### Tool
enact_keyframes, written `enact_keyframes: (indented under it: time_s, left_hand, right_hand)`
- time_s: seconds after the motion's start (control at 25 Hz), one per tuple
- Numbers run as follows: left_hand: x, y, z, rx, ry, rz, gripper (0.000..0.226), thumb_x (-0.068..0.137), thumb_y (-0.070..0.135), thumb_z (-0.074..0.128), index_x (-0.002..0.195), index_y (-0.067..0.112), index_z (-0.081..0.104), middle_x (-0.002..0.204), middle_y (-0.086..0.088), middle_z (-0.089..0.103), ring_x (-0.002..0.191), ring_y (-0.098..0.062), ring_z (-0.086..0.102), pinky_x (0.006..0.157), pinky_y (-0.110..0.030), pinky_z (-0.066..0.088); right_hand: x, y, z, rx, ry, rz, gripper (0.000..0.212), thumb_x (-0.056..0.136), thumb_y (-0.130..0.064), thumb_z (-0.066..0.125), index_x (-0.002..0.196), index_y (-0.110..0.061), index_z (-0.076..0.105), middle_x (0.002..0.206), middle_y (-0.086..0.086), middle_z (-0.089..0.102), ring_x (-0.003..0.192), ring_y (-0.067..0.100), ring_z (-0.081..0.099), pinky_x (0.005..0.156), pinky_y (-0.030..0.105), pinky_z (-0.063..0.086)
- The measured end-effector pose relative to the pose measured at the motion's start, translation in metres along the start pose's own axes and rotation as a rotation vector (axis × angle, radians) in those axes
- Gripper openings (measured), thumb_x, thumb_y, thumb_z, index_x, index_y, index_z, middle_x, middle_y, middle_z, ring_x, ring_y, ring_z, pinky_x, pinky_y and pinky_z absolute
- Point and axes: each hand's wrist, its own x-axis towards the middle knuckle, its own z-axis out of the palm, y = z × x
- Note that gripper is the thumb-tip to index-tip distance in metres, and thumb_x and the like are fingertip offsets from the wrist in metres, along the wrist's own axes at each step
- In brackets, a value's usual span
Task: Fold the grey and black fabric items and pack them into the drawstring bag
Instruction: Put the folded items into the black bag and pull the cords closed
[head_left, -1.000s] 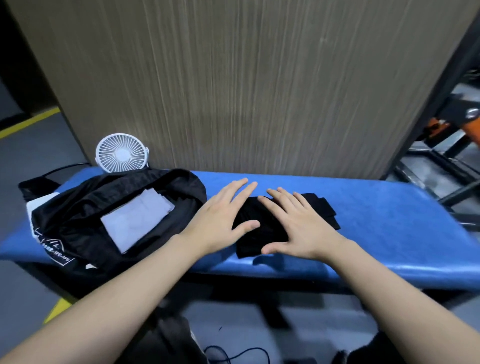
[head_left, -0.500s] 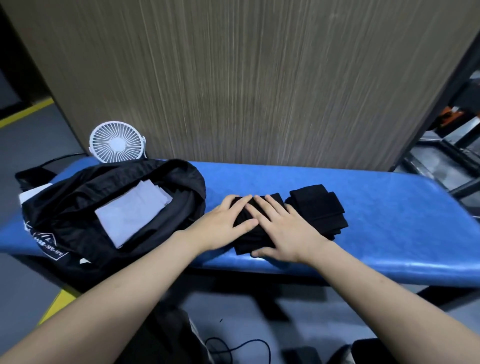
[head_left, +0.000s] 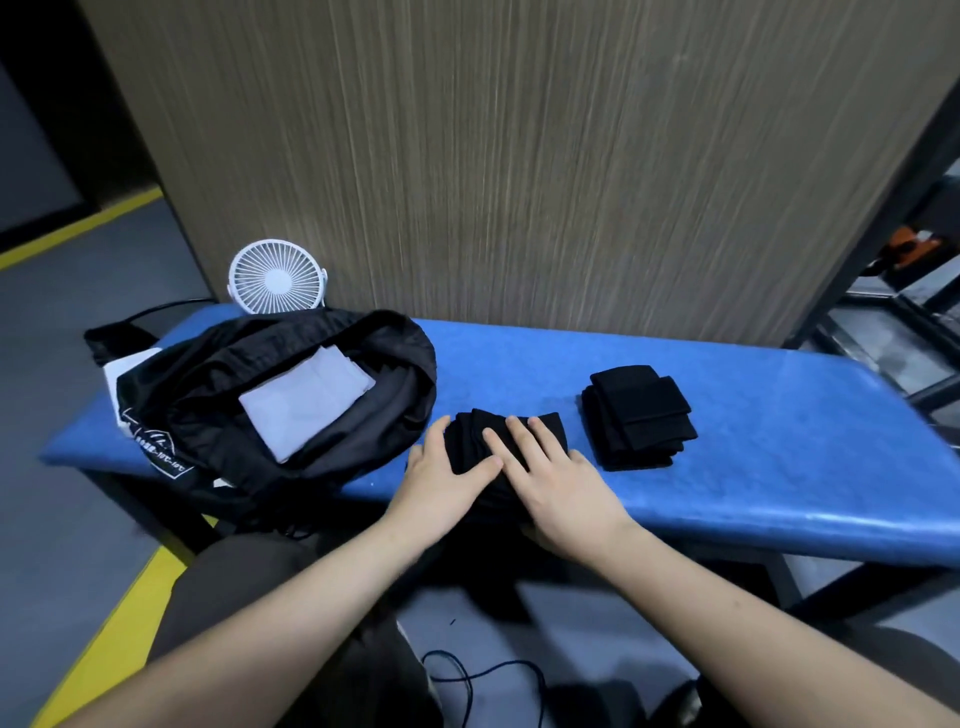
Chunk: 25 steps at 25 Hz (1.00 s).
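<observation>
Single head-worn view, forward and down, close over a blue bench before a wood-grain panel.

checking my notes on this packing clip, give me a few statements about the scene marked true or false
1. A folded grey cloth lies in the open drawstring bag. True.
2. Both hands press flat on a black fabric item on the blue bench. True: the left hand and right hand lie on it with straight fingers.
3. The folded black stack is inside the bag. False: it sits on the bench to the right of the hands, apart from them.
4. The white fan stands at the bench's right end. False: it stands behind the bag, at the left.
5. The bag is pulled shut. False: its mouth is open.
</observation>
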Motion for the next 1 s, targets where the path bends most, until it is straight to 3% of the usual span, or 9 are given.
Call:
enact_keyframes:
  time_s: [0.12,0.2,0.36,0.48,0.64,0.72,0.84,0.92,1.0]
  left_hand:
    - [-0.015,-0.002,0.001,-0.105,-0.014,-0.016,0.083,0.086,0.053,0.066,0.152,0.051,0.015,0.138,0.002,0.03,0.111,-0.01,0.043,0.098,-0.024,0.03]
    - [-0.024,-0.005,0.006,-0.181,-0.015,0.017,0.082,0.088,0.048,0.067,0.148,0.06,0.012,0.137,0.006,0.023,0.118,-0.006,0.038,0.101,-0.023,0.026]
    - [-0.032,-0.006,0.006,-0.261,0.001,0.131,0.078,0.09,0.037,0.069,0.142,0.068,0.019,0.154,0.009,0.018,0.14,-0.002,0.025,0.11,-0.023,0.02]
    - [-0.035,0.002,-0.005,-0.218,0.005,0.257,0.069,0.093,0.029,0.067,0.14,0.064,0.031,0.155,0.011,0.017,0.147,0.001,0.014,0.116,-0.023,0.016]
    - [-0.034,0.017,-0.038,-0.16,0.078,0.371,0.057,0.092,0.022,0.067,0.137,0.051,0.048,0.149,0.006,0.036,0.144,0.001,0.026,0.118,-0.023,0.02]
    - [-0.031,0.021,-0.062,-0.135,0.124,0.401,0.055,0.091,0.021,0.067,0.137,0.047,0.049,0.145,0.008,0.041,0.132,0.015,0.033,0.114,-0.012,0.024]
    - [-0.025,0.017,-0.1,-0.082,0.187,0.38,0.053,0.092,0.023,0.067,0.138,0.043,0.048,0.142,0.008,0.043,0.113,0.035,0.028,0.093,0.008,0.02]
    - [-0.022,0.011,-0.124,-0.057,0.242,0.364,0.053,0.092,0.024,0.067,0.139,0.04,0.048,0.143,0.006,0.041,0.114,0.03,0.031,0.094,0.006,0.02]
    - [-0.018,0.003,-0.15,-0.06,0.296,0.315,0.052,0.092,0.027,0.066,0.138,0.042,0.048,0.144,0.005,0.04,0.121,0.009,0.04,0.106,-0.012,0.028]
  right_hand:
    - [-0.007,-0.009,-0.005,0.014,-0.006,-0.023,0.122,0.06,-0.048,0.084,0.159,-0.018,0.02,0.156,0.02,0.039,0.142,0.04,0.041,0.07,0.043,0.06]
    - [-0.011,-0.013,-0.007,0.026,-0.004,-0.016,0.121,0.06,-0.048,0.084,0.158,-0.02,0.019,0.155,0.019,0.04,0.142,0.039,0.042,0.063,0.04,0.061]
    - [-0.018,-0.017,-0.014,0.05,0.039,-0.001,0.116,0.058,-0.047,0.084,0.156,-0.023,0.027,0.149,0.018,0.048,0.136,0.036,0.05,0.049,0.035,0.057]
    - [-0.017,-0.015,-0.027,0.057,0.11,0.002,0.11,0.06,-0.043,0.083,0.155,-0.024,0.031,0.149,0.014,0.049,0.135,0.033,0.052,0.045,0.032,0.054]
    - [0.0,-0.022,-0.051,0.083,0.213,-0.01,0.108,0.065,-0.028,0.08,0.158,-0.024,0.026,0.155,0.013,0.042,0.141,0.032,0.044,0.049,0.033,0.056]
    - [0.017,-0.03,-0.062,0.08,0.245,-0.04,0.11,0.063,-0.018,0.08,0.157,-0.023,0.025,0.156,0.014,0.041,0.142,0.033,0.043,0.049,0.033,0.056]
    - [0.052,-0.047,-0.075,0.027,0.302,-0.118,0.104,0.064,-0.006,0.076,0.156,-0.022,0.031,0.154,0.015,0.044,0.139,0.034,0.046,0.044,0.029,0.05]
    - [0.077,-0.06,-0.083,0.003,0.335,-0.19,0.099,0.065,-0.004,0.077,0.154,-0.02,0.037,0.15,0.016,0.048,0.136,0.036,0.05,0.045,0.03,0.048]
    - [0.107,-0.076,-0.088,0.002,0.361,-0.271,0.095,0.067,-0.004,0.076,0.153,-0.017,0.039,0.148,0.017,0.05,0.134,0.037,0.051,0.048,0.032,0.052]
